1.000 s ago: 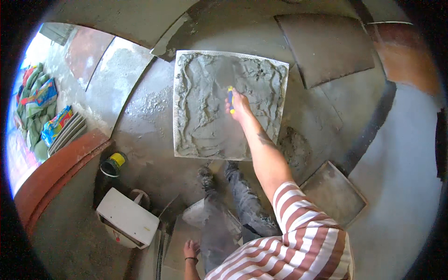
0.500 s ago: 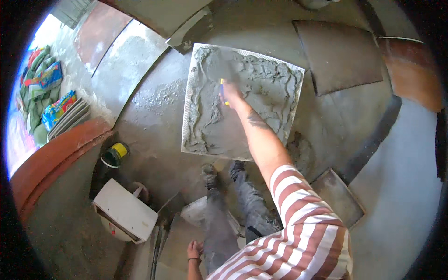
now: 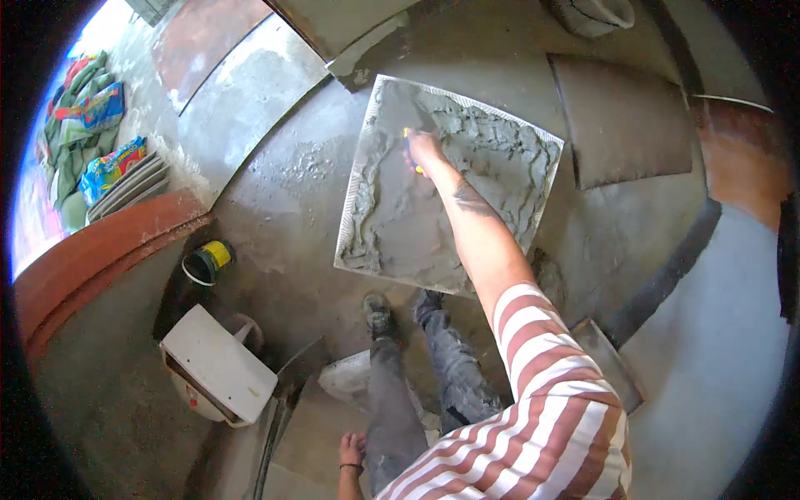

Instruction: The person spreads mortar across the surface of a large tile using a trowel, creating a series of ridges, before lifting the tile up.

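A large square tile (image 3: 345, 242) lies on the floor before my feet, its upper face spread with wet grey mortar (image 3: 492, 137). My right hand (image 3: 426, 152) is closed round the blue-and-yellow handle of a trowel (image 3: 407, 133), over the tile's upper left part. The trowel's grey blade blends into the mortar and is hard to make out. Smooth mortar covers the left and middle; thick ridges stand along the far and right sides. Low by my left leg, my left hand (image 3: 352, 450) rests with fingers apart, holding nothing, above a flat grey slab (image 3: 312, 433).
A black-and-yellow bucket (image 3: 208, 262) and a white box-like object (image 3: 218, 364) are at left. Bags (image 3: 108, 171) and stacked tiles (image 3: 133, 187) lie beyond a reddish curved step (image 3: 108, 250). A dark square sheet (image 3: 625, 121) lies right; a pale bucket (image 3: 593, 15) stands at the far edge.
My right hand has shifted slightly toward the tile's far left, and the mortar in the left-middle is smoother. The whole view has turned a little. My left hand stays low.
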Demonstrator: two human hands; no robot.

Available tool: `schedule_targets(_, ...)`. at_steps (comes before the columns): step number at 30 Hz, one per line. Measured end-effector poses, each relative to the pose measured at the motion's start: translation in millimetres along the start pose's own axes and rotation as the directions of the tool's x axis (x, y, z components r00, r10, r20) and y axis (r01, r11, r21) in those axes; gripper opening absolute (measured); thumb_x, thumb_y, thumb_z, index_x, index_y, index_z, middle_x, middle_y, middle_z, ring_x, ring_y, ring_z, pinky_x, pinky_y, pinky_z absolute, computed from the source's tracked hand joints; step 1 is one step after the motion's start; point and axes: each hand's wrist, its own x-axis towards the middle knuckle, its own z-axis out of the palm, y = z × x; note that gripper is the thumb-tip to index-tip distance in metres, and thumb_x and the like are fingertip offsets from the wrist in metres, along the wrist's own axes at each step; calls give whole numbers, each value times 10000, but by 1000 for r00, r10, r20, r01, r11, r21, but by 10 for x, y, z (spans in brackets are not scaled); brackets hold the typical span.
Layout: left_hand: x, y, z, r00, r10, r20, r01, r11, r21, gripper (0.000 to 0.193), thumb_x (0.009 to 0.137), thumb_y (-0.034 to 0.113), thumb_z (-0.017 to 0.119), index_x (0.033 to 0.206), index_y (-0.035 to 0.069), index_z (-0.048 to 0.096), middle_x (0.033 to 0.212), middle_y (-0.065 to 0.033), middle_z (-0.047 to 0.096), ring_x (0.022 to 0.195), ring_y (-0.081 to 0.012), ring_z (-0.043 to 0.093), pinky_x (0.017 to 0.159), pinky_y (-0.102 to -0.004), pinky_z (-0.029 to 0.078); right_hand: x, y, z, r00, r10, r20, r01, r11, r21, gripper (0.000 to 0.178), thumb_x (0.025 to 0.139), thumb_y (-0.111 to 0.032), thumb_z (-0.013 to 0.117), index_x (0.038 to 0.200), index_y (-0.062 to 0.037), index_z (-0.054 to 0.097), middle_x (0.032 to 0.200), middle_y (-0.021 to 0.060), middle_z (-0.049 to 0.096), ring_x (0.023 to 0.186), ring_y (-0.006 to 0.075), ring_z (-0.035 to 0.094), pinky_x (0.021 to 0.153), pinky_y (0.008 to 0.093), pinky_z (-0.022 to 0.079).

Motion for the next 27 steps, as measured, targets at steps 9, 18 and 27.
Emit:
schedule_targets(9, -59, -199, 44, 997, 73, -21, -72, 996, 58, 317, 921, 276, 514, 1167, 77, 532, 1027, -91, 645, 793, -154, 583, 620, -286, 458, -655, 365, -443, 997, 73, 27, -62, 952, -301, 317, 929, -388, 454, 937, -98, 582, 570, 25, 517, 394, 117, 458, 337, 281, 369)
schedule_targets(18, 625, -873, -165, 908, 395, 138, -418, 874, 248, 290, 829, 146, 558, 1107, 68, 588, 1048, -74, 615, 1013, -261, 551, 847, -373, 463, -615, 1371, -370, 985, -120, 123, 162, 892, -421, 313, 937, -390, 450, 1021, -110, 563, 610, 16, 524, 427, 89, 450, 354, 263, 381)
schedule_targets(27, 376, -513, -169, 991, 91, 103, -100, 991, 93, 297, 880, 214, 503, 1147, 89, 539, 982, -38, 618, 814, -199, 557, 691, -312, 452, -1835, 1536, 270, 972, 210, 106, -183, 959, -219, 363, 929, -414, 446, 1059, -91, 550, 619, 45, 536, 434, 116, 491, 356, 284, 405)
